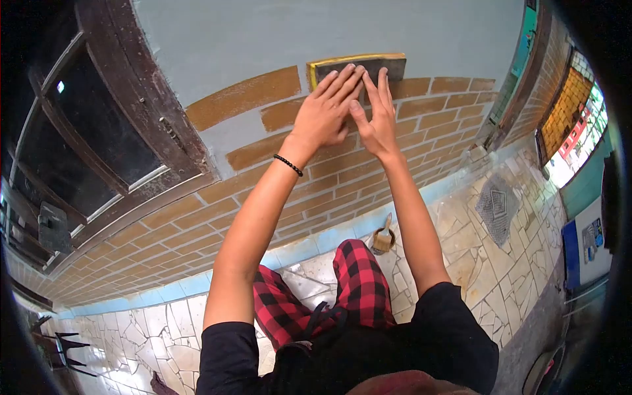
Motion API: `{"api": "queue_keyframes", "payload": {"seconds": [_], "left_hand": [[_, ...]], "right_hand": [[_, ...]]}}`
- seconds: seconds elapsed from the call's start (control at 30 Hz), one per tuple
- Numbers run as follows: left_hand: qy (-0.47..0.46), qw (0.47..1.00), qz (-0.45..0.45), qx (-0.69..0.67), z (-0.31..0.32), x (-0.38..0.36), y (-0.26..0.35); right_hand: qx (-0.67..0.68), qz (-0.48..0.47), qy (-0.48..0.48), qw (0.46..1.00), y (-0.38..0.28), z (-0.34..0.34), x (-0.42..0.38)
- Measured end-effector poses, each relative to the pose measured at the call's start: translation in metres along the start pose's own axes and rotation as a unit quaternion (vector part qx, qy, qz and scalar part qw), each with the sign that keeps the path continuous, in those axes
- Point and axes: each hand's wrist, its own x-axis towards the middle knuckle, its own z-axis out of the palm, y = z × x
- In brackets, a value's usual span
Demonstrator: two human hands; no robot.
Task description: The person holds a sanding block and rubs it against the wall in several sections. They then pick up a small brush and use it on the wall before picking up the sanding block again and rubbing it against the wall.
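Note:
A rectangular block [395, 68] with a dark grey back and a yellow, foam-like edge lies flat against the wall. My left hand [322, 112], with a black beaded bracelet at the wrist, presses its outstretched fingers on the block's back. Beside it, my right hand [378, 125] has its fingers extended onto the block's lower edge, thumb held apart and near the left hand. Neither hand wraps around the block. Brown brick shapes [243, 99] with pale joint lines cover the wall below and beside it; plain grey wall [316, 26] is above.
On the floor by the wall's light-blue base strip [296, 250] stands a small container with a brush [383, 238]. A dark wooden window frame [131, 85] is at left. A grey mat [498, 209] lies on the stone-patterned floor at right, near a doorway.

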Motion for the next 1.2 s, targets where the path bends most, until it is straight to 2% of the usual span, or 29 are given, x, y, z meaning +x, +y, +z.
{"api": "queue_keyframes", "payload": {"seconds": [0.03,0.13,0.3,0.47,0.67,0.8,0.9,1.07,1.2], "left_hand": [[0.003,1.000,-0.002,-0.018,-0.002,-0.001,0.001],[0.021,0.998,-0.008,-0.055,-0.005,0.000,0.003],[0.012,1.000,-0.012,-0.017,-0.003,0.005,0.003],[0.026,0.999,-0.028,-0.026,-0.001,0.005,0.014],[0.010,0.999,-0.036,0.018,0.002,0.008,0.017],[0.006,0.999,-0.040,0.032,0.001,0.010,0.020],[0.007,0.998,-0.054,0.030,-0.003,0.012,0.030],[0.009,0.996,-0.072,0.061,-0.002,0.012,0.040],[0.018,0.995,-0.082,0.058,-0.004,0.001,0.041]], "right_hand": [[0.010,-0.004,-0.011,1.000,0.003,-0.006,0.000],[-0.007,-0.006,0.038,0.999,0.016,-0.009,-0.001],[-0.059,-0.031,0.057,0.996,0.031,0.000,-0.002],[-0.107,0.002,-0.021,0.994,0.030,-0.021,-0.002],[-0.086,-0.030,0.040,0.995,0.036,-0.009,0.002],[-0.145,0.004,-0.023,0.989,0.028,-0.025,0.002],[-0.086,0.027,-0.062,0.994,0.026,-0.040,0.006],[-0.052,-0.017,-0.051,0.997,0.021,-0.030,0.009],[-0.071,-0.018,-0.043,0.996,0.018,-0.023,0.004]]}}
